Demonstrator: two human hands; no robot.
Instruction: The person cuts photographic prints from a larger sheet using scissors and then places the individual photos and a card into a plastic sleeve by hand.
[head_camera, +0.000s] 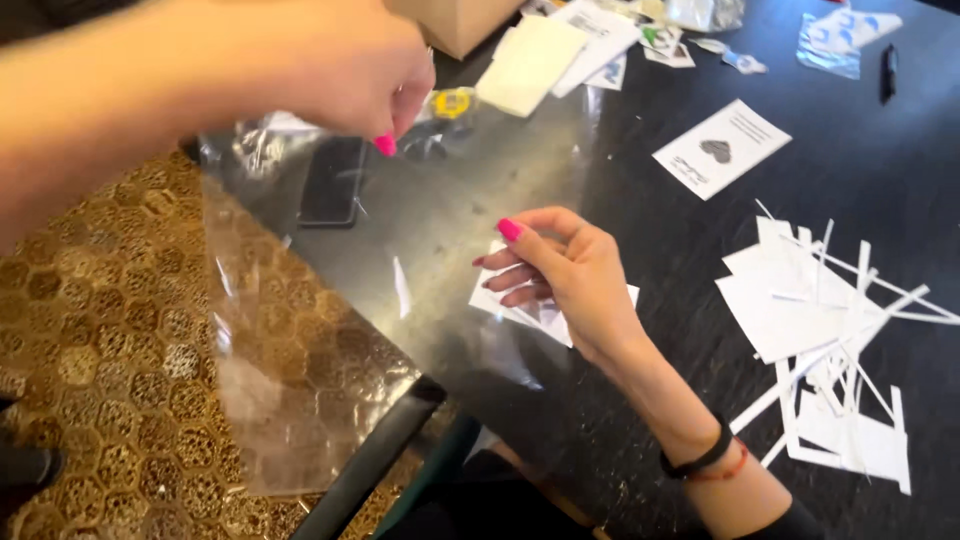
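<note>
1. The right hand (570, 275) held its grip pinched, thumb and fingers pressed on a small white paper piece (515, 310) that lay inside a large clear plastic sheet (400, 300).
2. The left hand (350, 70) was raised above the counter (880, 200), its grip closed on the upper edge of the clear plastic sheet; the fingertips were partly blurred.
3. The sheet hung slanted from the left hand down across the counter edge, over the patterned floor (90, 350).
4. Progress, as a judgement: the paper piece appeared partly seated inside the film; sealing or trimming appeared outstanding.
5. To the right lay a pile of white paper offcuts (820, 330) and a printed card (722, 148), both well apart from the hands.
6. A dark phone (333, 180) lay beneath the film, and loose papers (545, 55) beyond it. Nothing blocked the hands.
</note>
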